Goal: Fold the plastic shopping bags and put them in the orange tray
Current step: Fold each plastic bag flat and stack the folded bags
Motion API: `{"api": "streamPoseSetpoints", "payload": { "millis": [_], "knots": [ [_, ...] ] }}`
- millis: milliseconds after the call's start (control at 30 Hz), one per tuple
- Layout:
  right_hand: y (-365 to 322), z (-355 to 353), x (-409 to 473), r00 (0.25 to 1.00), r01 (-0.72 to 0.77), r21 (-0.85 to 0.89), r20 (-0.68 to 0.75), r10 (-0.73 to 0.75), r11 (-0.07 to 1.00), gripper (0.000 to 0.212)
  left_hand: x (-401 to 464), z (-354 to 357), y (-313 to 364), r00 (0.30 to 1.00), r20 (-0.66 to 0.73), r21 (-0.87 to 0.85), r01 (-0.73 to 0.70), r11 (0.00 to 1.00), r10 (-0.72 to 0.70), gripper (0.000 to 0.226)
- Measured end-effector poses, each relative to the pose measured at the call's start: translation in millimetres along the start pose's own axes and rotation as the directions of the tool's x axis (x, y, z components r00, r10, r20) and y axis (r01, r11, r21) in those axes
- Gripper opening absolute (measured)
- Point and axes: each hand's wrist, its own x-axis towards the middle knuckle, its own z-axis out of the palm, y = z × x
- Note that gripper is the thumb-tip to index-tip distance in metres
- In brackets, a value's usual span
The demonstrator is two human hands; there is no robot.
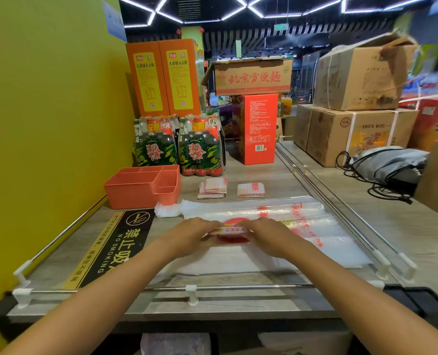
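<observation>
Between my hands sits a small folded plastic bag (pixel 232 230), white with red print. My left hand (pixel 192 233) grips its left end and my right hand (pixel 266 233) grips its right end, just above a stack of flat clear shopping bags (pixel 289 219) spread on the counter. An orange tray (pixel 143 185) with several compartments stands at the back left. Two folded bag bundles lie behind the stack: one (pixel 212 188) near the tray, another (pixel 250 190) to its right.
Bottle multipacks (pixel 176 147) and a red box (pixel 257 129) stand behind the tray. Cardboard boxes (pixel 353 131) and a grey drawstring bag (pixel 389 165) fill the right counter. A no-smoking sign (pixel 115 247) lies at left. Metal rails (pixel 238 287) edge the counter.
</observation>
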Motion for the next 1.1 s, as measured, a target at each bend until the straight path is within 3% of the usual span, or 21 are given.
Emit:
{"api": "streamPoseSetpoints", "payload": {
  "millis": [167,333,500,633,800,967,1100],
  "knots": [
    [-2,-9,-9,1.0,0.01,0.041,-0.002,-0.01,0.999,0.057,4,-5,11,0.994,-0.108,0.073,-0.008,0.997,0.015,0.038],
    [9,-14,-6,0.999,0.032,-0.055,-0.041,-0.034,0.998,0.039,18,-7,14,0.994,-0.102,0.082,-0.042,0.996,0.05,0.033],
    [32,-42,7,0.995,0.023,-0.121,-0.089,-0.034,0.992,0.033,49,-22,11,0.998,-0.006,0.05,-0.058,0.997,0.059,0.043],
    [70,-55,44,0.991,-0.008,-0.175,-0.132,-0.015,0.985,0.037,106,-35,0,0.999,-0.029,0.102,-0.037,0.994,0.04,0.04],
    [119,-56,94,0.983,-0.048,-0.099,-0.182,0.03,0.994,0.032,178,-32,-20,0.997,-0.074,0.177,0.01,0.984,0.004,0.022],
    [152,-49,129,0.971,-0.101,-0.088,-0.228,0.079,0.991,0.037,229,-21,-42,0.985,-0.171,0.263,0.039,0.964,0.007,0.018],
    [167,-40,154,0.973,-0.119,-0.05,-0.205,0.106,0.992,0.039,255,-8,-53,0.985,-0.171,0.339,0.083,0.937,-0.025,0.022]
  ]
}}
